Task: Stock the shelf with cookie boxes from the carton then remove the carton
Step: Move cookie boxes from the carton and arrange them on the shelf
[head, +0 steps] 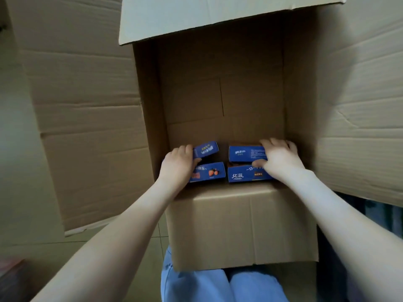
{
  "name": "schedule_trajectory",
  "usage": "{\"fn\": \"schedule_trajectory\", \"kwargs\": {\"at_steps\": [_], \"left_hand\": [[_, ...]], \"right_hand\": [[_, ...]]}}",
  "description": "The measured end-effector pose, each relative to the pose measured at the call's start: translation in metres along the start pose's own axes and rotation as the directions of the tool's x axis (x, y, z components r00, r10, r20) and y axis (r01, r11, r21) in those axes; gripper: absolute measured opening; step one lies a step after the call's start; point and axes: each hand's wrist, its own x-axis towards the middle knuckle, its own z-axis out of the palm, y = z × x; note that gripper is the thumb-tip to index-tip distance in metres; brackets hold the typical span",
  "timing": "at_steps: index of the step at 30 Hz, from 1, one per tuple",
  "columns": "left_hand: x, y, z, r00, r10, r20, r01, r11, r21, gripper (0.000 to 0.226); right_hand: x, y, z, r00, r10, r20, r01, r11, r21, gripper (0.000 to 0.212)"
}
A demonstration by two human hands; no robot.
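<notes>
Tiled floor (157, 243) under the open carton (218, 94). Your left hand (177, 165) gripped the far-left box (206, 150); your right hand (280, 158) clasped the far-right box (244, 154), thumb on its near face. Both boxes sat inside, at the carton's near end, just behind the near-left box (209, 172) and near-right box (242, 175).

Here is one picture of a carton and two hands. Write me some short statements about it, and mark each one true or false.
1. Four blue cookie boxes show inside the carton. True.
2. The left hand hangs empty outside the carton. False: it grips the far left box inside.
3. The right hand grips the far right box. True.
4. The carton is sealed shut. False: its flaps stand open.
</notes>
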Motion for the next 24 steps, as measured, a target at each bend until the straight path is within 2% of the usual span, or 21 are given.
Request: {"fn": "schedule_trajectory", "kwargs": {"at_steps": [4, 6, 8, 10, 11, 13, 16, 18, 20, 22, 24], "left_hand": [[0.005, 0.005, -0.019, 0.992, -0.127, -0.014, 0.126, 0.990, -0.064, 0.037], [0.000, 0.006, -0.037, 0.972, -0.228, -0.047, 0.212, 0.951, -0.225, 0.036], [-0.012, 0.007, -0.065, 0.929, -0.371, -0.015, 0.311, 0.800, -0.514, 0.035], [-0.028, 0.013, -0.101, 0.889, -0.447, 0.094, 0.365, 0.571, -0.735, 0.037], [-0.038, 0.018, -0.121, 0.880, -0.454, 0.138, 0.380, 0.499, -0.779, 0.037], [-0.058, 0.028, -0.163, 0.880, -0.427, 0.209, 0.391, 0.398, -0.830, 0.039], [-0.089, 0.045, -0.225, 0.902, -0.342, 0.262, 0.357, 0.253, -0.899, 0.034], [-0.108, 0.056, -0.269, 0.917, -0.290, 0.273, 0.334, 0.186, -0.924, 0.042], [-0.126, 0.067, -0.314, 0.938, -0.256, 0.233, 0.278, 0.156, -0.948, 0.039], [-0.146, 0.080, -0.363, 0.962, -0.215, 0.170, 0.209, 0.171, -0.963, 0.027], [-0.171, 0.095, -0.408, 0.978, -0.176, 0.112, 0.145, 0.188, -0.971, 0.025]], "right_hand": [[-0.009, -0.003, 0.003, 0.999, 0.011, -0.033, -0.008, 0.998, 0.065, 0.065], [-0.020, -0.010, -0.001, 0.993, 0.014, -0.114, 0.002, 0.990, 0.138, 0.068], [-0.038, -0.025, -0.015, 0.987, 0.027, -0.157, 0.023, 0.951, 0.308, 0.070], [-0.061, -0.046, -0.041, 0.995, 0.069, -0.073, -0.009, 0.784, 0.620, 0.071], [-0.075, -0.056, -0.058, 0.998, 0.065, -0.005, -0.039, 0.658, 0.752, 0.071], [-0.103, -0.076, -0.097, 0.996, 0.027, 0.086, -0.089, 0.434, 0.897, 0.068], [-0.146, -0.098, -0.160, 0.992, -0.052, 0.118, -0.104, 0.219, 0.970, 0.054], [-0.177, -0.108, -0.202, 0.994, -0.068, 0.084, -0.074, 0.147, 0.986, 0.034], [-0.210, -0.111, -0.239, 0.997, -0.068, 0.028, -0.021, 0.097, 0.995, 0.019], [-0.247, -0.111, -0.276, 0.999, -0.037, -0.020, 0.023, 0.082, 0.996, 0.017], [-0.290, -0.111, -0.311, 0.997, 0.010, -0.082, 0.081, 0.090, 0.993, 0.027]]}}
